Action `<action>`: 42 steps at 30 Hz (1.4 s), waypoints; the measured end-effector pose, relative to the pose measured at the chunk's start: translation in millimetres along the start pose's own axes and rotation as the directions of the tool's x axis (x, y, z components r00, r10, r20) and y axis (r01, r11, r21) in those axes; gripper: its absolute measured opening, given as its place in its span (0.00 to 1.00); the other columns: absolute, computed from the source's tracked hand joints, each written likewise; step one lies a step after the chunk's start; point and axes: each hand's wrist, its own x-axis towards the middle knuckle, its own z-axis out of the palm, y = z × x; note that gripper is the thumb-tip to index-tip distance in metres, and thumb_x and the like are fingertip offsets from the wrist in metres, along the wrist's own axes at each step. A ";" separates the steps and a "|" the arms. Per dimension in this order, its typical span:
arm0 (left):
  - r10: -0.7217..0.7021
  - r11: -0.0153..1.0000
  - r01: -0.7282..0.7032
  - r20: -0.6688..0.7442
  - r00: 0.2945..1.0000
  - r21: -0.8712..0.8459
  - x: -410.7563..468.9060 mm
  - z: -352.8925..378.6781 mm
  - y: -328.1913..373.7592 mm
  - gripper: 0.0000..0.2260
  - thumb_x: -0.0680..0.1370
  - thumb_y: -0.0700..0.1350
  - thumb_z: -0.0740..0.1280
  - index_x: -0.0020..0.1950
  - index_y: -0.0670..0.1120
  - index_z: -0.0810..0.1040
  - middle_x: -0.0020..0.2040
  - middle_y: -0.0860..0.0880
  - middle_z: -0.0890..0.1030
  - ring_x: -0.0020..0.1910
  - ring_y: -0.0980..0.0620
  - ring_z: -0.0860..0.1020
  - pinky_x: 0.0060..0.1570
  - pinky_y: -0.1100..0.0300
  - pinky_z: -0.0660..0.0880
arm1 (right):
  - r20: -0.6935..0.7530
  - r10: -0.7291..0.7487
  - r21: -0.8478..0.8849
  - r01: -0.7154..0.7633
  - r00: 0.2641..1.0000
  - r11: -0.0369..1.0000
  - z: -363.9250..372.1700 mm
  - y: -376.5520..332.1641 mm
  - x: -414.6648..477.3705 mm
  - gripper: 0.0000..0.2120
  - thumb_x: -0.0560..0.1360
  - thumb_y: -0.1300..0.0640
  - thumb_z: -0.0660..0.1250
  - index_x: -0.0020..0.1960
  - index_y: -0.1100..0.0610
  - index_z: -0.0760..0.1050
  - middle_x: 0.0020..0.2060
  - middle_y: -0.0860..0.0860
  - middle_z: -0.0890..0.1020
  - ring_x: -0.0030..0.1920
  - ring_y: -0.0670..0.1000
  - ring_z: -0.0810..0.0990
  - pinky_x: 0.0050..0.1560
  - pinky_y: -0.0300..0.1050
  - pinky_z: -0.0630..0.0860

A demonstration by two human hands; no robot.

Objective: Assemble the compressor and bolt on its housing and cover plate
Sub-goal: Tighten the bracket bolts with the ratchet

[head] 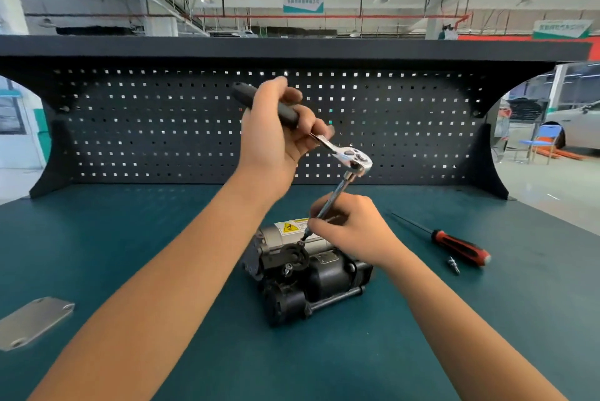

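- We see the compressor point(308, 267) lying on its side near the middle of the green bench top point(130, 222). Its silver motor end, with a yellow warning label, faces the back, and its black parts face us.
- A long extension bar point(337, 191) slants down from the ratchet wrench point(354, 159) to the top of the compressor, just beside a round black fitting. The tip is small and partly hidden, so we cannot tell whether it sits on a bolt.
- Our right hand point(354, 232) rests against the compressor's top, with its fingertips pinched round the lower part of the bar.
- Our left hand point(276, 131) is raised above the compressor, its fingers curled tightly round the wrench's black handle.
- A red-and-black screwdriver point(454, 243) lies to the right of the compressor, with a small metal fitting point(453, 264) just beside its handle.
- A flat grey cover plate point(34, 322) lies well apart at the bench's left edge.
- A dark pegboard point(162, 128) stands along the back of the bench.
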 end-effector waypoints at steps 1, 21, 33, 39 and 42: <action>-0.088 0.995 0.088 0.000 0.996 -0.037 7.5 -0.5 2.4 0.13 0.80 0.46 0.56 0.37 0.43 0.68 0.20 0.51 0.66 0.20 0.52 0.70 0.30 0.60 0.76 | 0.022 0.001 0.031 -0.002 1.000 1.000 1.8 0.6 -0.7 0.09 0.70 0.63 0.69 0.37 0.50 0.77 0.32 0.41 0.80 0.33 0.37 0.77 0.39 0.30 0.71; 0.199 0.962 -0.188 -0.040 0.979 0.197 -1.2 -10.6 -6.8 0.11 0.79 0.41 0.60 0.36 0.45 0.70 0.26 0.52 0.77 0.34 0.52 0.81 0.37 0.62 0.74 | 0.011 0.046 0.136 -0.047 0.999 0.990 7.1 3.1 4.8 0.10 0.77 0.60 0.64 0.39 0.50 0.75 0.31 0.43 0.83 0.37 0.44 0.82 0.43 0.41 0.79; 0.029 0.996 -0.027 0.028 0.999 -0.083 8.5 -16.3 0.4 0.13 0.81 0.44 0.55 0.37 0.43 0.69 0.20 0.50 0.68 0.23 0.52 0.73 0.40 0.56 0.79 | 0.048 0.031 0.139 -0.037 0.998 0.990 0.6 2.4 3.6 0.06 0.74 0.55 0.69 0.38 0.52 0.81 0.36 0.50 0.85 0.38 0.44 0.82 0.42 0.37 0.76; -0.430 0.856 0.455 0.153 0.890 -0.244 40.8 -18.2 9.5 0.15 0.78 0.45 0.54 0.37 0.41 0.73 0.16 0.55 0.60 0.14 0.59 0.62 0.21 0.70 0.69 | 0.110 -0.062 0.035 0.059 0.992 0.998 2.1 -1.1 1.9 0.10 0.73 0.58 0.68 0.35 0.61 0.79 0.27 0.58 0.72 0.30 0.44 0.63 0.31 0.35 0.62; -0.489 0.808 0.518 0.171 0.855 -0.280 48.5 -16.8 4.8 0.15 0.79 0.45 0.55 0.37 0.40 0.73 0.15 0.55 0.61 0.13 0.59 0.62 0.21 0.72 0.67 | 0.096 -0.085 -0.049 0.090 0.992 0.995 2.2 -1.6 3.2 0.10 0.73 0.58 0.68 0.37 0.63 0.78 0.28 0.60 0.74 0.29 0.44 0.62 0.30 0.34 0.62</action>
